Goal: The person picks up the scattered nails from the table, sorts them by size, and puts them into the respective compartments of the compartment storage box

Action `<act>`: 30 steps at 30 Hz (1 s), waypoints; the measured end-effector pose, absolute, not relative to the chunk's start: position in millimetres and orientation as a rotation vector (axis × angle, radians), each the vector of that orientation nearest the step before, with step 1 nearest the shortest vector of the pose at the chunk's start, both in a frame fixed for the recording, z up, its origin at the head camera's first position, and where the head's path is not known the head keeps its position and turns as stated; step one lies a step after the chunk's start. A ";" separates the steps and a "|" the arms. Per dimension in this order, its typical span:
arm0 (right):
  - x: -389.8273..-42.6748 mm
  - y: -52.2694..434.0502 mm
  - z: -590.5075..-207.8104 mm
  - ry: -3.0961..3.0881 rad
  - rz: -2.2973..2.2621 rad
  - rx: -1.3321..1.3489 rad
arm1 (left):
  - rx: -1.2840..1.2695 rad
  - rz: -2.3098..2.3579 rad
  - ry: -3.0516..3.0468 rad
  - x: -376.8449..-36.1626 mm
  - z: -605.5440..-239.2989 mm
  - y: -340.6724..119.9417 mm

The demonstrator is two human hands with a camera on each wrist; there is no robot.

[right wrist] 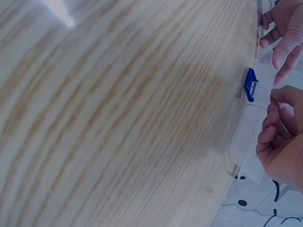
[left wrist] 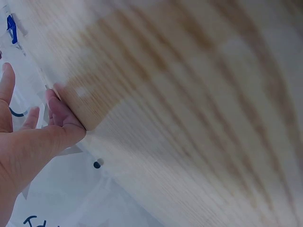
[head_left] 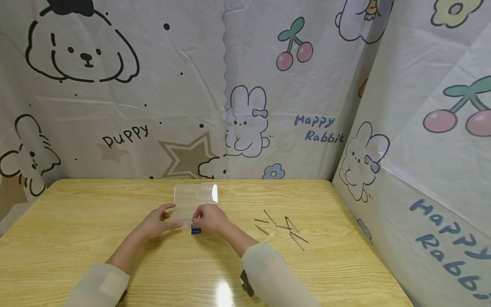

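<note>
A clear plastic box (head_left: 186, 211) with its see-through lid (head_left: 193, 194) raised lies toward the far side of the table. On its near edge is a blue latch (head_left: 196, 230), seen also as a blue latch (right wrist: 250, 85) in the right wrist view. My left hand (head_left: 156, 222) is at the box's left front corner, thumb and fingers spread apart and touching it. My right hand (head_left: 210, 218) is over the box's front, just above the latch. Its thumb and forefinger pinch a small thin grey piece, mostly hidden, whose kind is unclear.
Several long nails (head_left: 283, 227) lie scattered on the wooden table (head_left: 165, 273), right of the box. A printed cloth (head_left: 184, 98) with cartoon animals hangs behind the table and along its right side.
</note>
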State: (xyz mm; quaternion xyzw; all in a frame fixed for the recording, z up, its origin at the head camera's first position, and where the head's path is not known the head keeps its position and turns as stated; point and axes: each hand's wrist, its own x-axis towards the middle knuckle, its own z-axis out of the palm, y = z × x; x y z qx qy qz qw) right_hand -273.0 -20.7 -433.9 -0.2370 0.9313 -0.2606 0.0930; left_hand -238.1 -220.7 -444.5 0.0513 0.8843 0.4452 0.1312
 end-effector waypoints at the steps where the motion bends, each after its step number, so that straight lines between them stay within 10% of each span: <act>1: -273.0 -20.3 -433.5 2.761 -0.785 -0.709 | 0.149 1.290 2.568 -238.2 -444.5 -220.8; 30: -267.4 49.1 -422.3 2.775 -0.897 -0.695 | 0.157 1.268 2.598 -236.9 -444.8 -220.1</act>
